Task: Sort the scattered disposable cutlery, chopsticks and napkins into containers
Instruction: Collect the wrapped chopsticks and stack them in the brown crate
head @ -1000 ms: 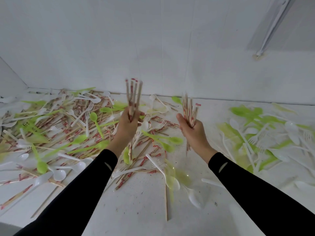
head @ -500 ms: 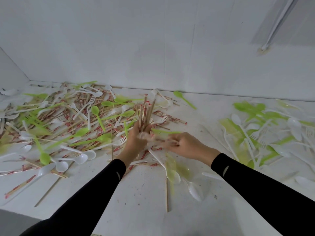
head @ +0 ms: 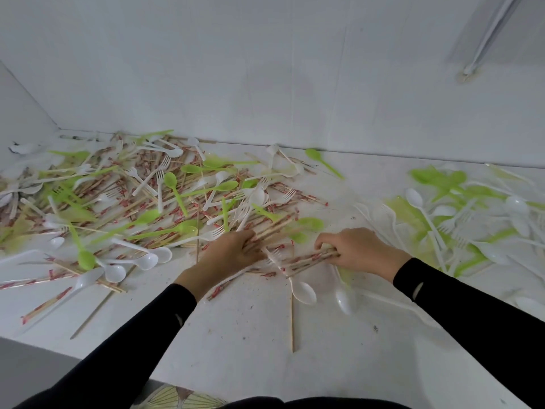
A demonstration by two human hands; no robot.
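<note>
With the left hand and right hand each clutching chopsticks low over the near table, cutlery litters the far left, no container shows, and sorting seems barely begun.

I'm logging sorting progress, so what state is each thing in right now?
left hand: fingers grip a chopstick bundle at the pile's edge.
right hand: grips a second chopstick bundle, held low and nearly flat.
mixed pile: unsorted, scattered on the left.
spoon-and-fork pile: lying apart on the right.
white spoon: loose, untouched.
</note>
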